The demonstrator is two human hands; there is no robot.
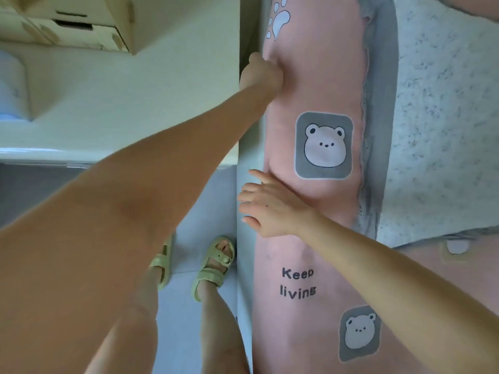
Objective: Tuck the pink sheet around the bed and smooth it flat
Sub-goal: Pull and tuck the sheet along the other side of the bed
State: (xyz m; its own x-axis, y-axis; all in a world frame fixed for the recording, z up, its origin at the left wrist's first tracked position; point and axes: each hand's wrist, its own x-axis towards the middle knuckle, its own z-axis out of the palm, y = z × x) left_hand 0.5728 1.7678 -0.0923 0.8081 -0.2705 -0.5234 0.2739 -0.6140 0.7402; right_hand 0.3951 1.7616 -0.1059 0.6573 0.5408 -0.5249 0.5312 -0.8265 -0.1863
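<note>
My left hand [260, 72], upper centre: fingers closed, pushing pink sheet [310, 85] under. My right hand [266, 205], mid-frame: fingers spread flat, pinning the edge.

I see green sandals [214, 265] on the pale floor [186, 319], a cardboard box [81, 22] top left, and a speckled blanket [442, 117] at right.

- both arms are bare, no sleeves visible
- left hand [260, 72] and right hand [267, 203] wear no gloves
- feet wear light green sandals [214, 265] with straps
</note>
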